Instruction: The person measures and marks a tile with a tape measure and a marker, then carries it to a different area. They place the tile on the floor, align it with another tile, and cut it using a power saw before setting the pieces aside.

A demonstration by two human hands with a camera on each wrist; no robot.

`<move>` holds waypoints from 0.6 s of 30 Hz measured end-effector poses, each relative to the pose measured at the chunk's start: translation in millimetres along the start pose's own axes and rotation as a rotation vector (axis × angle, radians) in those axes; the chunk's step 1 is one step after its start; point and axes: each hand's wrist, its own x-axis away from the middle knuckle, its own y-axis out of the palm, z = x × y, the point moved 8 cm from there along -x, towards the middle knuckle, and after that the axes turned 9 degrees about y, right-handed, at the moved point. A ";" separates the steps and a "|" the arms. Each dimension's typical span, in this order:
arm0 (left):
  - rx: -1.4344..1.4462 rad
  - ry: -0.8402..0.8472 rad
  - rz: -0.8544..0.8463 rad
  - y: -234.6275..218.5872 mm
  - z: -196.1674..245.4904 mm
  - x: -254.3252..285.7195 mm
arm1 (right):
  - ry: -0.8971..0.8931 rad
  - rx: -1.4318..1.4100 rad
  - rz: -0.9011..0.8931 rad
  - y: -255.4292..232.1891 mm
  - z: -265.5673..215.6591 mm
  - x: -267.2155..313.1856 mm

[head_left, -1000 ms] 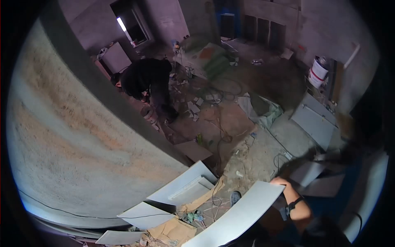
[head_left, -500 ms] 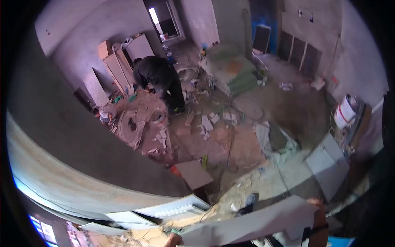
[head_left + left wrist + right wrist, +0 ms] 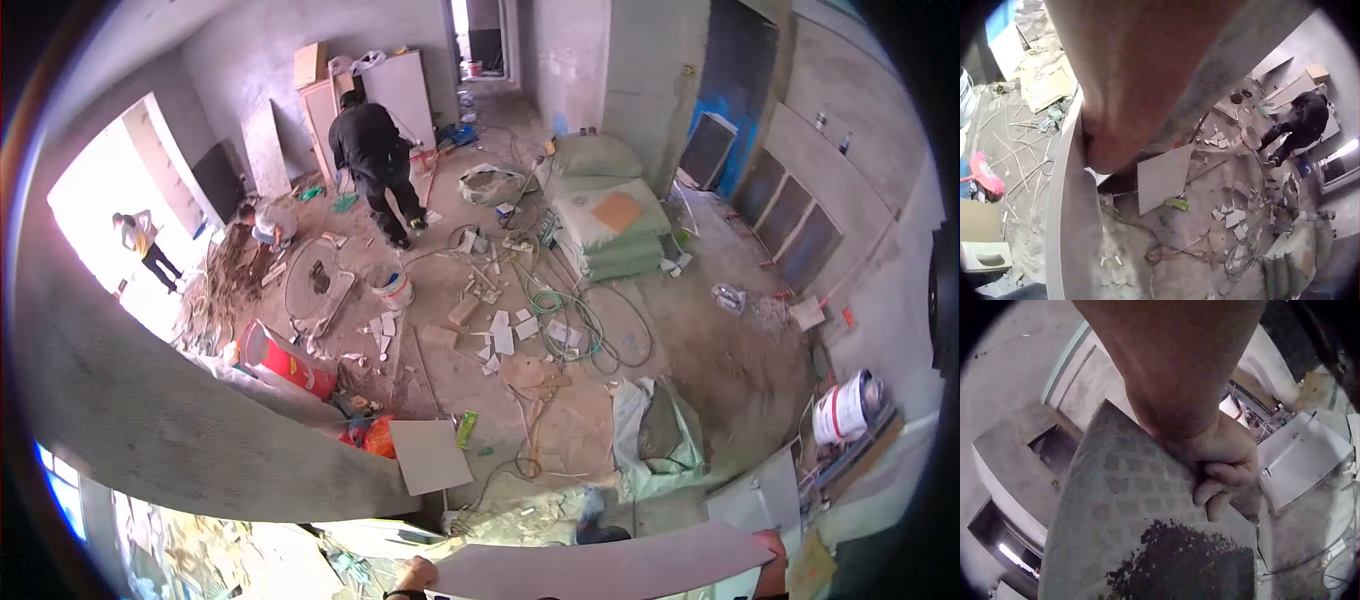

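Note:
A large pale rectangular tile (image 3: 600, 563) is held roughly level in front of the body, at the bottom of the head view. My left hand (image 3: 418, 573) grips its left end. In the left wrist view the fingers of that hand (image 3: 1110, 147) curl over the tile's edge, partly hidden by the forearm. My right hand (image 3: 771, 550) holds the opposite end. From the right wrist, the tile's back (image 3: 1141, 487) shows a grid pattern and a dark rough patch, with my curled right fingers (image 3: 1217, 484) against it.
Ahead lies a floor strewn with tile pieces, a coiled hose (image 3: 560, 305) and a bucket (image 3: 392, 287). Stacked sacks (image 3: 610, 215) stand right of centre. A person in dark clothes (image 3: 375, 150) stands beyond. A low curved wall (image 3: 200, 430) runs along the left.
The head view has swung upward and left. The tile, first slanting with only my right hand visible on it, is now nearly level between both hands. The dark-clothed person has straightened somewhat.

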 end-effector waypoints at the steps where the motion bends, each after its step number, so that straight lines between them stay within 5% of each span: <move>1: -0.111 0.076 -0.079 1.0 18.7 -9.1 | -0.029 0.059 -0.012 -6.1 -14.7 -27.6; 2: -0.134 0.090 -0.077 -1.1 29.0 -14.7 | -0.065 0.106 -0.032 -13.0 -22.0 -60.7; 3: -0.158 0.104 -0.074 -2.7 39.0 -21.3 | -0.014 0.546 0.021 -20.0 -25.5 -106.1; 4: -0.182 0.118 -0.071 -6.4 50.1 -25.5 | -0.008 0.558 0.007 -16.7 -43.0 -127.5; 6: 0.044 -0.066 -0.039 -27.1 59.1 -30.8 | 0.122 0.305 -0.104 1.6 -79.7 -188.4; 7: 0.360 -0.300 0.059 -33.9 48.3 -19.8 | 0.134 0.310 -0.116 16.8 -101.0 -210.7; 10: 0.134 -0.217 0.016 -86.1 72.6 -29.9 | 0.189 0.112 -0.229 78.7 -168.3 -296.2; 12: 0.379 -0.413 0.091 -141.1 86.7 15.7 | -0.089 0.276 -0.279 101.9 -206.3 -347.9; 13: 0.377 -0.431 0.161 -178.8 104.8 41.3 | -0.192 0.456 -0.304 118.8 -232.6 -367.5; 14: 0.186 -0.294 0.027 -162.9 88.8 -0.9 | -0.185 0.864 -0.365 143.8 -263.2 -391.2; 16: 0.351 -0.335 0.132 -184.0 85.8 5.9 | -0.090 0.654 -0.345 171.8 -309.8 -421.1; 17: 0.440 -0.394 0.184 -231.1 117.5 46.7 | -0.423 0.894 -0.349 196.9 -349.3 -431.1; 18: 0.529 -0.452 0.241 -287.5 155.8 96.9 | -0.423 0.902 -0.354 214.3 -372.0 -452.7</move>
